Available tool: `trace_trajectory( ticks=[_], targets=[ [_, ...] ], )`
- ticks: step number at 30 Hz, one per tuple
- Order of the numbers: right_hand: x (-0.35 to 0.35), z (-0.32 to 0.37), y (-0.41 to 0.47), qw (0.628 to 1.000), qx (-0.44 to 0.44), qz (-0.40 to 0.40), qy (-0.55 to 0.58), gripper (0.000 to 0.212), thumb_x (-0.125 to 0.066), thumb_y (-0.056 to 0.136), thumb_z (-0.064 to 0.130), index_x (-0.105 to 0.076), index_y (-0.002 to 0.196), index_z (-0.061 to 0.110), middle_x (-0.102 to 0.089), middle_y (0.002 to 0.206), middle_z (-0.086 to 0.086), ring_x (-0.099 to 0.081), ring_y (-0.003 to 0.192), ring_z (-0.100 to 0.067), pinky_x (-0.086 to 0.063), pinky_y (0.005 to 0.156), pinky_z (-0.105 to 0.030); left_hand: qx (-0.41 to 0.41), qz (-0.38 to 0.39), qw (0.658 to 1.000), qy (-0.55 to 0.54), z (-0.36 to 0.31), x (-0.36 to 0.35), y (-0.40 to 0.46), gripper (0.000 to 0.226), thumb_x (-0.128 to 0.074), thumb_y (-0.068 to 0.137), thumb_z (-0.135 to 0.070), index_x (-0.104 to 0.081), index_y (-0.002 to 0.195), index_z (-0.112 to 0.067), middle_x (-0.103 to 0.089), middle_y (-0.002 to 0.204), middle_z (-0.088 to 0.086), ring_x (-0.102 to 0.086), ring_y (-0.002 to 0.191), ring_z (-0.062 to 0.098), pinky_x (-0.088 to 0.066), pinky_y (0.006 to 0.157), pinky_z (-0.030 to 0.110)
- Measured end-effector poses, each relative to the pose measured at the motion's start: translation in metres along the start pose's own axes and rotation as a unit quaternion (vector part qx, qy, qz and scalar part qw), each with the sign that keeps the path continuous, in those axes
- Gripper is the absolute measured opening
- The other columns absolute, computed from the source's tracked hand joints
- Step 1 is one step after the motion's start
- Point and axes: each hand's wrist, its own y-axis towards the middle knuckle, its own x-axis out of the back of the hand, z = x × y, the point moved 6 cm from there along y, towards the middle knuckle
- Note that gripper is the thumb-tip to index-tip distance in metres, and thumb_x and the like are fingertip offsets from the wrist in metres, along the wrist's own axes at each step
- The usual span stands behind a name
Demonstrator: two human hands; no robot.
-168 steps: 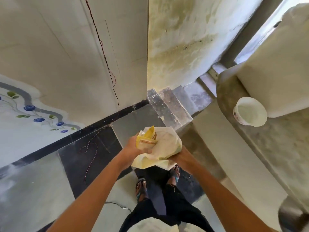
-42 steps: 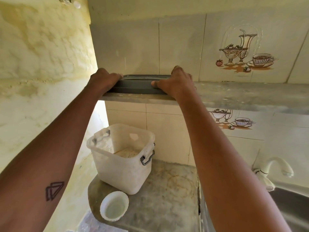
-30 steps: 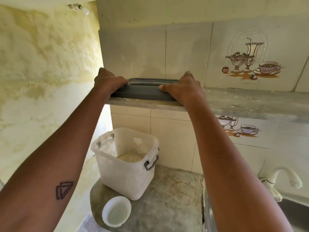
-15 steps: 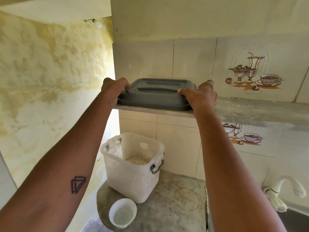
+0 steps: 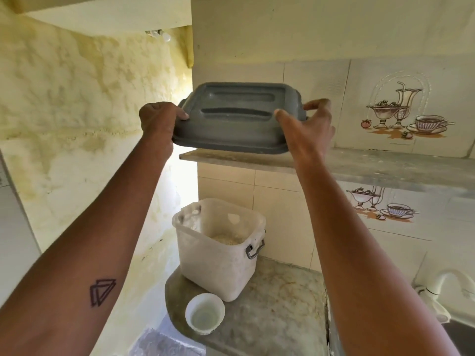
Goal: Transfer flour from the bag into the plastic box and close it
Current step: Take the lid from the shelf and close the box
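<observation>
Above the stone shelf, the grey rectangular plastic lid is pinched at its ends by left hand and right hand. The white translucent plastic box stands open on the surface below. A tilted descent could catch its rim, tipping flour out.

- Rough yellow-stained plaster wall on the left.
- Cream tiled wall ahead, teacup decor tile on the right.
- Stone shelf across it; mottled stone counter below.
</observation>
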Motion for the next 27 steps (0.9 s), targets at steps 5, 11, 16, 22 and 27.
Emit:
trace_trajectory(
  ticks=[5,11,16,22,27],
  targets=[
    [-0.048,0.053,-0.047,0.996,0.085,0.034,-0.016,0.049,-0.073,0.072,0.044,-0.049,0.111,0.029,-0.050,0.083,0.021,-0.057,0.099,-0.021,-0.054,0.083,-0.050,0.053,-0.079,0.992,-0.082,0.022,0.081,-0.003,0.033,-0.072,0.064,0.000,-0.041,0.070,-0.010,-0.057,0.091,0.006,-0.056,0.082,0.026,-0.043,0.070,0.034],
    [-0.107,0.103,-0.121,0.977,0.175,0.088,-0.088,0.053,-0.068,0.078,0.045,-0.048,0.125,0.028,-0.064,0.109,0.013,-0.043,0.106,-0.020,-0.034,0.085,-0.045,0.120,-0.125,0.967,-0.185,0.069,0.185,-0.018,0.039,-0.071,0.052,-0.002,-0.046,0.081,-0.008,-0.051,0.088,0.010,-0.055,0.075,0.028,-0.040,0.066,0.039],
    [-0.155,0.099,-0.183,0.957,0.210,0.163,-0.119,0.049,-0.063,0.082,0.050,-0.054,0.122,0.024,-0.064,0.120,0.003,-0.044,0.112,-0.030,-0.045,0.093,-0.050,0.173,-0.182,0.953,-0.173,0.120,0.257,-0.037,0.022,-0.066,0.057,-0.001,-0.054,0.075,-0.006,-0.053,0.088,0.010,-0.054,0.077,0.029,-0.039,0.069,0.043],
    [-0.192,0.050,-0.232,0.948,0.189,0.203,-0.156,0.048,-0.061,0.083,0.051,-0.054,0.123,0.025,-0.063,0.127,-0.003,-0.045,0.117,-0.036,-0.049,0.092,-0.051,0.207,-0.219,0.941,-0.155,0.184,0.302,-0.050,0.022,-0.065,0.060,0.003,-0.046,0.063,-0.008,-0.051,0.082,0.007,-0.052,0.081,0.028,-0.033,0.068,0.041],
    [-0.187,-0.017,-0.234,0.962,0.103,0.181,-0.178,0.033,-0.064,0.085,0.047,-0.054,0.109,0.025,-0.065,0.114,0.002,-0.043,0.107,-0.027,-0.043,0.085,-0.042,0.212,-0.175,0.957,-0.097,0.230,0.282,-0.042,0.016,-0.069,0.059,-0.002,-0.055,0.063,-0.006,-0.049,0.083,0.007,-0.046,0.082,0.027,-0.034,0.062,0.034]
  ],
)
